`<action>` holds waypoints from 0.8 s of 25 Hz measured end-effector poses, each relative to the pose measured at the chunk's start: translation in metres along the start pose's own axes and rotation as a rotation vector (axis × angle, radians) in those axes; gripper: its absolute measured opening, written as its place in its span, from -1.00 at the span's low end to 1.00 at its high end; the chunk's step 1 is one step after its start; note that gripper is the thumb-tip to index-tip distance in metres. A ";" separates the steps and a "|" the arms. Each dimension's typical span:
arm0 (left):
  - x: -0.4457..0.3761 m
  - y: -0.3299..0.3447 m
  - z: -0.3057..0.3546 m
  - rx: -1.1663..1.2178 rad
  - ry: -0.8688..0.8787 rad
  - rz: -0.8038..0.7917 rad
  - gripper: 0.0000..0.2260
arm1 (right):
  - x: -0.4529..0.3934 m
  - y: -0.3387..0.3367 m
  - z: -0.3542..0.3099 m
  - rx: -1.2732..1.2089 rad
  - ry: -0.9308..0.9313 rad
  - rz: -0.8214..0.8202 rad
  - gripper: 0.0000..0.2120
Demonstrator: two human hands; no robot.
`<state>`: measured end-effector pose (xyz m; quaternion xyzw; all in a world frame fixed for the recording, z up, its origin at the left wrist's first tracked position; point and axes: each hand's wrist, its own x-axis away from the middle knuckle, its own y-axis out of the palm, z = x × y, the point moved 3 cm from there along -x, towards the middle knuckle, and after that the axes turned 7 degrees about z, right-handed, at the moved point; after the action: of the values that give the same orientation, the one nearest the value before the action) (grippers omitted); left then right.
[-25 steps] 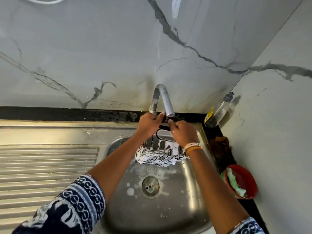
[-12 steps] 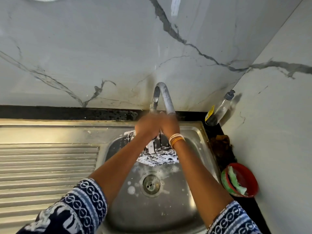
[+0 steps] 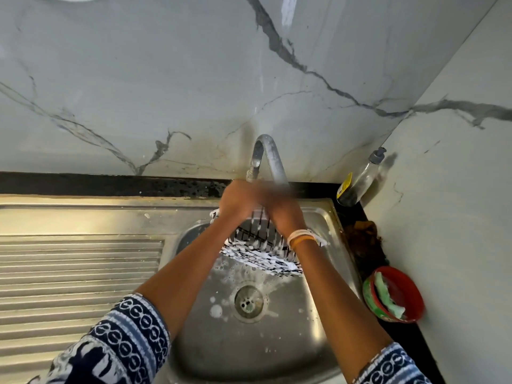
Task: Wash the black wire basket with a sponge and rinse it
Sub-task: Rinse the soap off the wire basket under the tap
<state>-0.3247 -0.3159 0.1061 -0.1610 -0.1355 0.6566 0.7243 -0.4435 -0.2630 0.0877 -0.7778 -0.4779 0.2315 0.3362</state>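
The black wire basket [image 3: 260, 245], coated in white foam, is held tilted over the steel sink [image 3: 277, 342], under the curved tap [image 3: 270, 156]. My left hand [image 3: 239, 199] grips its far upper rim. My right hand [image 3: 282, 210], blurred by motion, presses against the basket's top beside the left; what it holds cannot be made out. Water and suds splash below the basket around the drain [image 3: 248, 300]. A green sponge [image 3: 386, 296] lies in a red bowl [image 3: 410, 295] to the right.
A ribbed steel drainboard [image 3: 77, 267] lies to the left of the basin. A clear soap bottle [image 3: 360, 181] leans in the back right corner. A brown rag [image 3: 363, 236] sits on the black counter strip beside the marble wall.
The basket has tilted and swung, its foamy bottom now facing lower right. My right hand slid left to meet the left under the tap. Water now splashes at the drain.
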 end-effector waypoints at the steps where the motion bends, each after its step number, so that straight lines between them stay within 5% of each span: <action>1: -0.006 -0.007 -0.007 0.111 -0.090 0.019 -0.49 | 0.003 -0.006 0.013 0.095 -0.055 0.058 -0.39; 5: -0.006 -0.019 -0.037 0.361 -0.346 0.142 -0.58 | 0.011 -0.009 0.025 0.360 -0.156 0.231 -0.40; 11: -0.001 -0.029 -0.049 0.378 -0.405 0.174 -0.58 | 0.059 0.024 -0.015 0.460 -0.502 0.012 -0.36; 16: -0.002 -0.045 -0.057 0.419 -0.476 0.230 -0.58 | 0.043 -0.010 0.028 0.513 -0.118 0.088 -0.30; 20: 0.003 -0.039 -0.053 0.416 -0.454 0.220 -0.56 | 0.069 0.033 -0.031 0.438 -0.398 0.019 -0.31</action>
<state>-0.2673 -0.3197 0.0739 0.1272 -0.1385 0.7638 0.6175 -0.3727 -0.2211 0.0808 -0.6305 -0.4660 0.4800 0.3936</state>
